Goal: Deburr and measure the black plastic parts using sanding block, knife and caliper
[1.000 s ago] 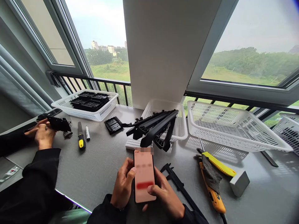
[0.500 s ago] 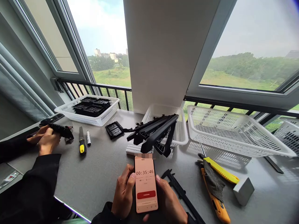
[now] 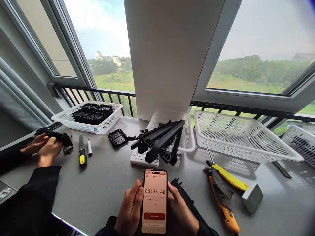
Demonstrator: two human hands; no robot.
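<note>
Closest to me, my left hand [image 3: 130, 213] and right hand [image 3: 180, 214] both wrap the phone [image 3: 155, 201], fingers curled around its edges and thumbs resting along its sides. It sits upright between them just above the near table edge. Compared with half a second ago, the phone has dropped lower and slightly right in view, and its timer reads the same 00:35:46; a second ago the screen was blurred. My wrists come up from below, palms facing each other.

Just past my right hand a black caliper [image 3: 187, 200] lies on the grey table [image 3: 103, 183]. Farther right lie the yellow utility knives [image 3: 227, 193] and a grey block [image 3: 252, 197]. At the left, a co-worker's hands [image 3: 44, 149] grip a black plastic part [image 3: 57, 137], much as before. Beyond, long black strips [image 3: 159, 139] lean out of a white basket [image 3: 188, 137].
</note>
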